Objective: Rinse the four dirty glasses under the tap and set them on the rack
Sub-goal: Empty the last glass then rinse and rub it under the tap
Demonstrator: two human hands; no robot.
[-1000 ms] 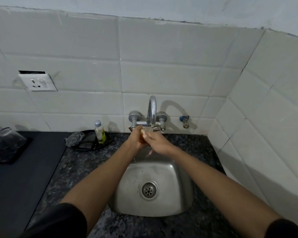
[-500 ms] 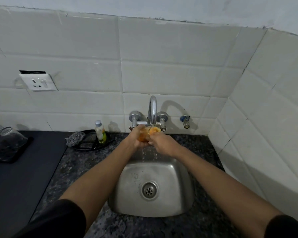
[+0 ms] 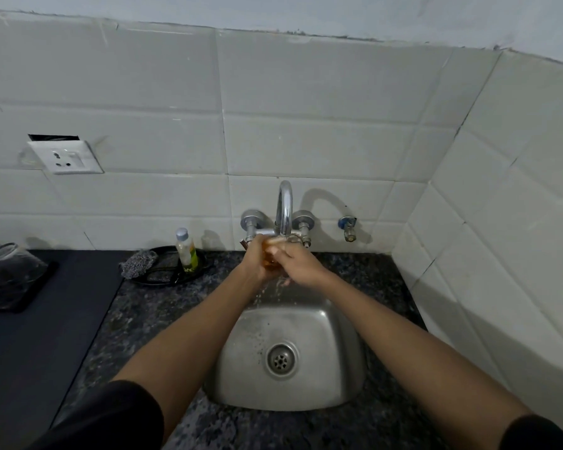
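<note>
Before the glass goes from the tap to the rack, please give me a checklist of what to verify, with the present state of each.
1. Glass held firmly: ok, left hand and right hand both wrap it.
2. Glass under the tap spout: ok, water falls from the hands into the sink.
3. Glass rinsed clean: cannot tell, it shows amber between the fingers.
4. Free space on the rack: cannot tell, glasses already sit there at the frame's edge.
5. Path left to the rack: ok, only the soap bottle and scrubber stand near the wall.
</note>
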